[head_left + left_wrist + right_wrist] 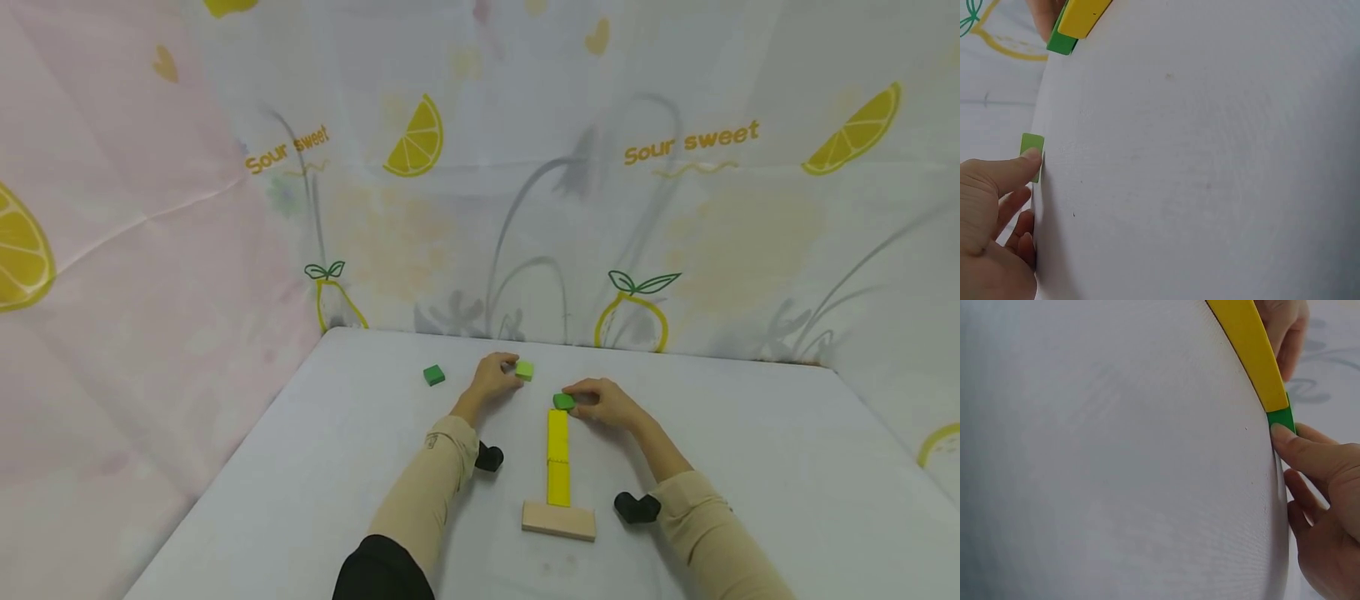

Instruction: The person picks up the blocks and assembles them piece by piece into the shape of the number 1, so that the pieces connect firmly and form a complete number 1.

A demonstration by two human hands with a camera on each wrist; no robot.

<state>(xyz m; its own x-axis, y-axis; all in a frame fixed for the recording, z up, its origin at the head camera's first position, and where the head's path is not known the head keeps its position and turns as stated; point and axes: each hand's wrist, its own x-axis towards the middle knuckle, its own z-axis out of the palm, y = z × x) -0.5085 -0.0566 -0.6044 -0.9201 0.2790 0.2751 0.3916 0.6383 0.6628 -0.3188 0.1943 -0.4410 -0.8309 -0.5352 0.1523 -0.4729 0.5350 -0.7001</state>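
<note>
My left hand pinches a light green block near the far side of the table. In the left wrist view the thumb lies on that light green block. Closer and to the right, my right hand pinches a darker green block. That block touches the far end of a line of two yellow blocks. The right wrist view shows the thumb against the green block, just beyond the yellow end. A plain wooden block lies crosswise at the near end of the yellow line.
Another dark green block lies apart, left of my left hand. All the blocks are on a white table. A printed curtain with lemon pictures hangs behind the table. Black wrist-worn pieces stick out from the sleeves.
</note>
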